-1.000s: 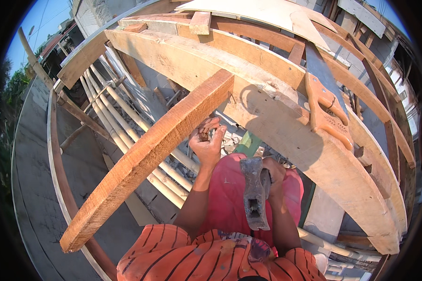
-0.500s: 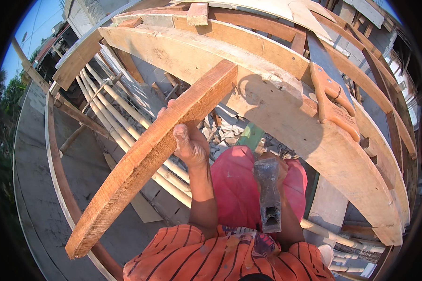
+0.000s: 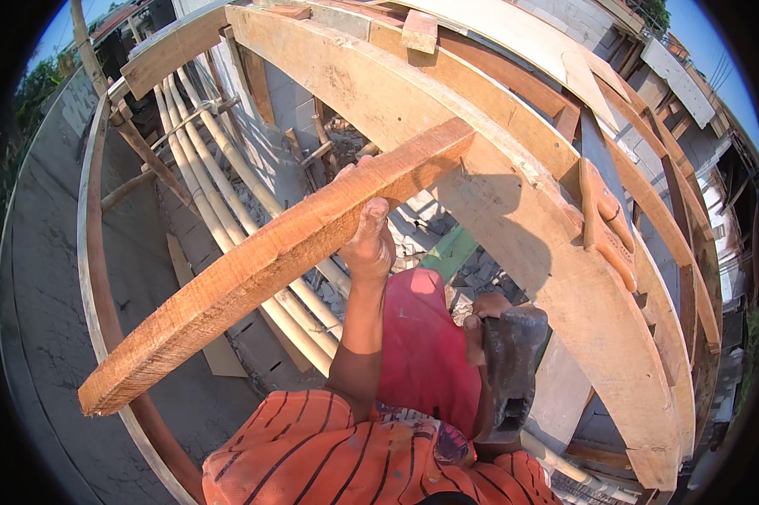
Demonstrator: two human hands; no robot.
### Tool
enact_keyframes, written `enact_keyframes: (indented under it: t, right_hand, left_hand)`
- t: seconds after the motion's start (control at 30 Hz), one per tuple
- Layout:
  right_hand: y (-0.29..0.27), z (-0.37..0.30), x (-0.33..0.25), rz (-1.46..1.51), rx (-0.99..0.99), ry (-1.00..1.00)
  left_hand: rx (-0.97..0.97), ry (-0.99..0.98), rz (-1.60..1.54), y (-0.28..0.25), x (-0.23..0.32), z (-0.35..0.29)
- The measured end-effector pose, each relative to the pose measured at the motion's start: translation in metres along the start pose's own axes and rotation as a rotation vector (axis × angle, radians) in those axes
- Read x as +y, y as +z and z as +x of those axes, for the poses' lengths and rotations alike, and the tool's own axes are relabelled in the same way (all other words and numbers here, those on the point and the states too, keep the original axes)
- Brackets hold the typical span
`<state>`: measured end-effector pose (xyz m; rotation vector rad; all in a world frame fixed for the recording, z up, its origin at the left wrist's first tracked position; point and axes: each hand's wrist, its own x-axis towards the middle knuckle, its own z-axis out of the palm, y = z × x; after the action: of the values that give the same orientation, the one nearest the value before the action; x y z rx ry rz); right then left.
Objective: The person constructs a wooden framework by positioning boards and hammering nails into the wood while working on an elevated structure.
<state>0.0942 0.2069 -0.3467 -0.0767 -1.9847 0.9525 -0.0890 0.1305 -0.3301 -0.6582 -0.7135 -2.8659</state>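
Note:
A long, rough reddish-brown wooden beam (image 3: 253,268) slants across the view from lower left to the upper middle. My left hand (image 3: 369,246) is closed around it from below, thumb on the near face. Its upper end meets the face of a large curved plywood form (image 3: 564,286). On the right, over my lap, my right hand (image 3: 484,320) grips a hammer (image 3: 516,362) whose heavy dark metal head faces up and hides most of that hand and the handle. The hammer head is apart from the beam.
A handsaw (image 3: 608,220) with an orange handle rests on the curved forms at right. Bamboo poles (image 3: 219,202) run below the beam at left. A green piece of timber (image 3: 448,252) lies over broken rubble beneath. A small wood block (image 3: 420,32) sits atop the far form.
The view has turned somewhat. The hammer has moved right, its head tilting, and the beam's near end appears farther left and higher. My left hand keeps its hold on the beam.

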Motion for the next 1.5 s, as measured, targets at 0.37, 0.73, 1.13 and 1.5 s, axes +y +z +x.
enact_keyframes:
  t: [0.37, 0.73, 1.13, 1.5]
  right_hand:
    - [0.011, 0.004, 0.000, 0.024, 0.018, 0.315]
    - [0.008, -0.005, 0.026, -0.069, -0.024, 0.407]
    - [0.037, 0.000, 0.043, -0.122, -0.004, 0.432]
    - [0.034, -0.005, 0.076, -0.148, 0.008, 0.357]
  left_hand:
    - [-0.026, 0.006, -0.012, -0.001, 0.001, -0.003]
    - [-0.037, -0.080, 0.251, -0.013, 0.001, -0.004]
    - [-0.060, -0.113, 0.100, -0.008, 0.006, -0.005]
    - [-0.008, -0.058, 0.276, 0.000, -0.001, -0.008]
